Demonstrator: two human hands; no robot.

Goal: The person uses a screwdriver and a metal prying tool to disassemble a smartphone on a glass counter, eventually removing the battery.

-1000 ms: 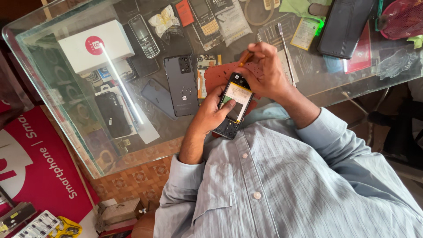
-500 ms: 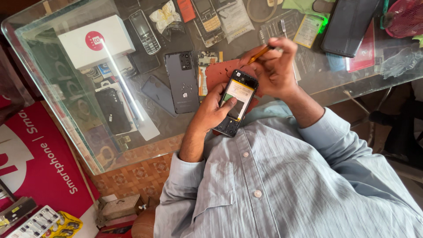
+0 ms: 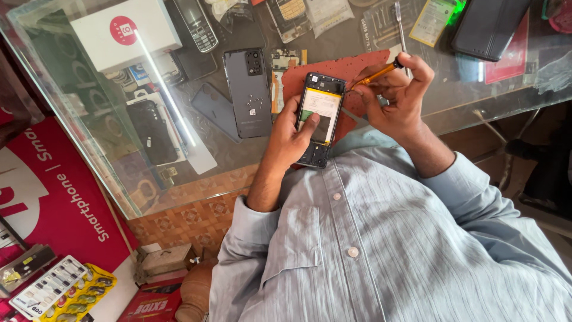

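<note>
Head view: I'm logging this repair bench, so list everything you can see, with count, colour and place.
opened phone: one, black frame with its insides showing, held over the glass counter
screwdriver: one, orange shaft with a black cap, at the phone's top edge
red mat: one, on the counter under the phone
grey back cover: one, flat on the counter left of the phone
keypad phone: one, dark, far side of the counter
white box: one, red round mark, far left of the counter
black wallet case: one, far right
glass counter: one, clear, more phones below it
left hand: holds the opened phone
right hand: holds the screwdriver
</note>
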